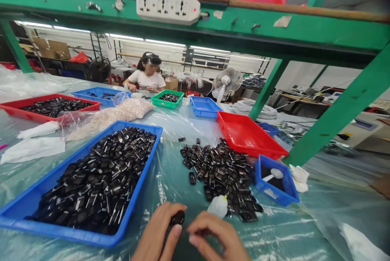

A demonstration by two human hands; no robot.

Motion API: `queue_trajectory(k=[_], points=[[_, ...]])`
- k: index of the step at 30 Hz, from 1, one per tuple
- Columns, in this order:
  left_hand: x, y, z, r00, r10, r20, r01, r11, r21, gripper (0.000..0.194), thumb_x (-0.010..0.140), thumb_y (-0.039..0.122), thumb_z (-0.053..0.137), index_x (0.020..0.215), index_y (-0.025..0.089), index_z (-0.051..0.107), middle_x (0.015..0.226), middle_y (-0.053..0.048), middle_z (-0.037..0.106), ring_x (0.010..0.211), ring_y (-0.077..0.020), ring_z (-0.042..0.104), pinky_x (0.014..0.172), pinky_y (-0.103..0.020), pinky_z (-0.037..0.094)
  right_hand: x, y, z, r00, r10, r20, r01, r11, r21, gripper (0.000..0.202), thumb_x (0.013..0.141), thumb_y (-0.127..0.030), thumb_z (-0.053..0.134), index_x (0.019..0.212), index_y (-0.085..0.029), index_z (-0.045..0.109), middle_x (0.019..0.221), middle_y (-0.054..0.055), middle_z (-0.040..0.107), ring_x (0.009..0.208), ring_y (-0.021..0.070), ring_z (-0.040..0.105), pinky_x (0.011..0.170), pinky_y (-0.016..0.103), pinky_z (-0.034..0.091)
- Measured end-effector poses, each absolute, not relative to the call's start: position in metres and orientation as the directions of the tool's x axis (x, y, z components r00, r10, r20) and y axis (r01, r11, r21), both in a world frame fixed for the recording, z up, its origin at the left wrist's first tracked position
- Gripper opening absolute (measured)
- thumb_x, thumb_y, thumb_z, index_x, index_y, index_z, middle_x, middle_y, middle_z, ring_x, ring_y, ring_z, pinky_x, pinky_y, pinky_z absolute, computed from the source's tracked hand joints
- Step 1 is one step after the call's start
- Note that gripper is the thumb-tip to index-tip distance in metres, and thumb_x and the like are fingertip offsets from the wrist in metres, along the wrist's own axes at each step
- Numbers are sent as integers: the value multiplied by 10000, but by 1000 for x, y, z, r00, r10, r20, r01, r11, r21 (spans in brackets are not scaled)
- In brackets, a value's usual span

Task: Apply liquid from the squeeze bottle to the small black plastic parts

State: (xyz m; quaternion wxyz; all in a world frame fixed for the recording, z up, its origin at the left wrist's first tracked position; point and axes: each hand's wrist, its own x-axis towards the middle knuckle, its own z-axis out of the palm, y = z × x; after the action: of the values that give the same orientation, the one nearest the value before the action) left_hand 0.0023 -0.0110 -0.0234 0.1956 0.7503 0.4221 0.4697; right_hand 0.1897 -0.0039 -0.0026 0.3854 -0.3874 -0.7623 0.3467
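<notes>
My left hand (161, 230) pinches a small black plastic casing (178, 217) between thumb and fingers, near the bottom middle of the view. Just to its right, my right hand (217, 236) has its thumb and fingertips drawn together close to the casing; whatever they hold, if anything, is too small to tell. A translucent white squeeze bottle (218, 206) with a yellowish tip lies just beyond my right hand. Behind it spreads a loose pile of black casings (217, 167). On the left, a large blue tray (122, 232) is heaped with similar black pieces.
A small blue bin (292, 199) holds dark material and a white spoon (276, 174). Beyond lie a red tray (248, 133) and a bag of beige pieces (122, 116). A green shelf frame (332, 122) slants at right. Across the table sits another person (148, 76).
</notes>
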Motion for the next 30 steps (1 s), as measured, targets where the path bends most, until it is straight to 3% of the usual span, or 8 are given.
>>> queue_trajectory(k=[4,7,11,17,24,30], points=[[2,-15,-19,294,781,551,414,-624,663,290,1028,367,315,1277,292,442,1132,-36,632,1070,-188,580,917,-284,470,194,-9,13,-322,946,48,61,72,-996,215,836,-416,658,905,-213,666,785,5,669,694,107,657,651,214,527],[2,-12,-19,383,709,593,372,-705,603,301,1031,345,317,1285,246,443,1049,-51,633,969,-186,594,862,-281,479,190,-13,20,-318,944,-91,-109,-132,-985,300,734,-454,754,822,-190,641,715,-21,644,637,83,635,632,206,516],[2,-7,-22,468,587,661,316,-809,495,334,1033,350,296,1274,187,461,950,-65,633,815,-184,584,730,-282,490,185,-18,28,-356,917,-180,-261,-283,-923,323,684,-411,808,735,-175,593,624,-50,605,562,62,599,581,194,489],[3,-11,-16,497,563,661,327,-827,458,340,1040,332,271,1258,150,458,929,-79,626,789,-193,564,699,-307,473,184,-22,31,-422,870,-256,-337,-413,-846,332,656,-351,843,712,-162,576,579,-46,614,515,49,580,516,164,448],[4,-14,-11,511,584,631,343,-811,473,336,1042,317,264,1236,139,471,935,-84,622,804,-196,560,710,-312,476,183,-22,24,-446,862,-240,-385,-426,-819,355,657,-364,843,700,-162,555,579,-75,568,519,30,559,525,148,432],[3,-12,-9,541,562,626,311,-825,473,324,1047,313,232,1219,154,457,915,-70,620,766,-174,557,692,-288,464,180,-22,15,-455,861,-227,-400,-425,-812,415,649,-377,847,843,-196,528,653,-82,584,529,32,556,531,159,435]])
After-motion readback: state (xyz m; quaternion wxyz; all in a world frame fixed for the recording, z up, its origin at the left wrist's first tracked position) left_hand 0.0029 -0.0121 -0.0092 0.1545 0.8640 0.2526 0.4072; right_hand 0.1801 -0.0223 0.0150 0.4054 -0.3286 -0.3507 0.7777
